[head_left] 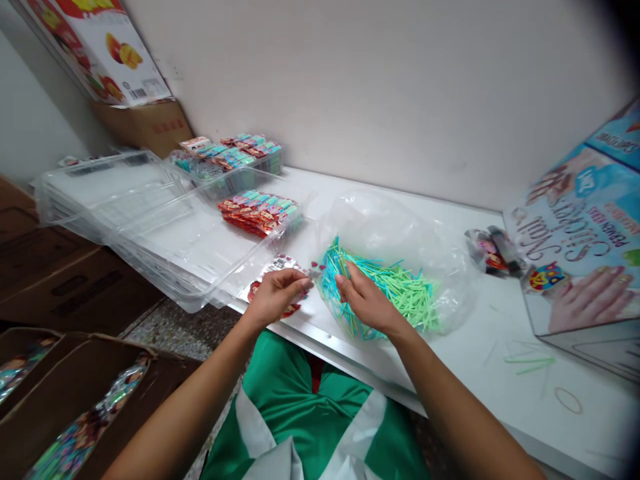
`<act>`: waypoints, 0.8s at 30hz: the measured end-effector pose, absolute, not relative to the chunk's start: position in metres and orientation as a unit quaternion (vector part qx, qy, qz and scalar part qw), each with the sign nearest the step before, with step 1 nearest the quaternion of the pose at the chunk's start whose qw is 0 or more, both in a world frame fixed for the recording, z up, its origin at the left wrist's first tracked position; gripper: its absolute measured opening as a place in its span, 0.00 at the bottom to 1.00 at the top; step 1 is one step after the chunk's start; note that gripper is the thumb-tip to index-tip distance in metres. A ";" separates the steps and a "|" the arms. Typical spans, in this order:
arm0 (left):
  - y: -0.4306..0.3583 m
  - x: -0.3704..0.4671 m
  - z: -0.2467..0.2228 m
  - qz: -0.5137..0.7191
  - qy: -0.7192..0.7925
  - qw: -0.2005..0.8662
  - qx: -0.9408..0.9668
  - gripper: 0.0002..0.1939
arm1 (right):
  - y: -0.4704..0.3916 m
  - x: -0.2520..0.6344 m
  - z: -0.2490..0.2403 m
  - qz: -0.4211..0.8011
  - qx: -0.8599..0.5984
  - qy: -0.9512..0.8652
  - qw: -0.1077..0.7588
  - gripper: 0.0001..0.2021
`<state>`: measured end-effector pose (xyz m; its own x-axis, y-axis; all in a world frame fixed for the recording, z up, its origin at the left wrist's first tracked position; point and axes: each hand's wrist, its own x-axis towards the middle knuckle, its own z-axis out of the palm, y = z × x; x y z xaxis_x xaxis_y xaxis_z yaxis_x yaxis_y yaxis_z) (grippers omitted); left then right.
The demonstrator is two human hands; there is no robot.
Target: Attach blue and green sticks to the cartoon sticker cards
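**Slim Sticks point(343, 267) Gripped Over White Tabletop point(460, 360)**

A few slim green sticks are held upright between the thumb and fingers of the right hand point(367, 300), above the near left part of a clear plastic bag point(380, 220) in which a heap of blue and green sticks point(410, 293) is spread. The 2 hands are kept apart. The thumb and forefinger of the left hand point(277, 293) are brought together at the tips; whether anything is pinched there cannot be told. Beneath it, printed packets point(254, 290) are partly covered.

To the left, a clear plastic tray point(200, 297) is set at the near edge, with red printed packs point(260, 213) stacked at its right end. Beyond it, more packs point(243, 157) are piled in a far container.

On the right, a "Nail Stickers" box point(590, 220) is stood beside dark packets point(493, 250); loose green sticks point(530, 365) and a rubber band point(569, 400) are scattered nearer. Colourful packets point(75, 440) are held in an open carton point(165, 380) at near left. A fruit-printed box point(117, 53) is rested on a brown box point(145, 127) at far left.
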<state>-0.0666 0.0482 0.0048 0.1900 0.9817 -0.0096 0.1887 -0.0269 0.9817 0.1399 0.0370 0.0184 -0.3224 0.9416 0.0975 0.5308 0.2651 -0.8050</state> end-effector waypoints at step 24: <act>0.038 -0.038 0.004 0.452 0.466 0.546 0.530 0.15 | 0.021 0.156 0.045 0.296 -0.484 -0.797 0.206 0.15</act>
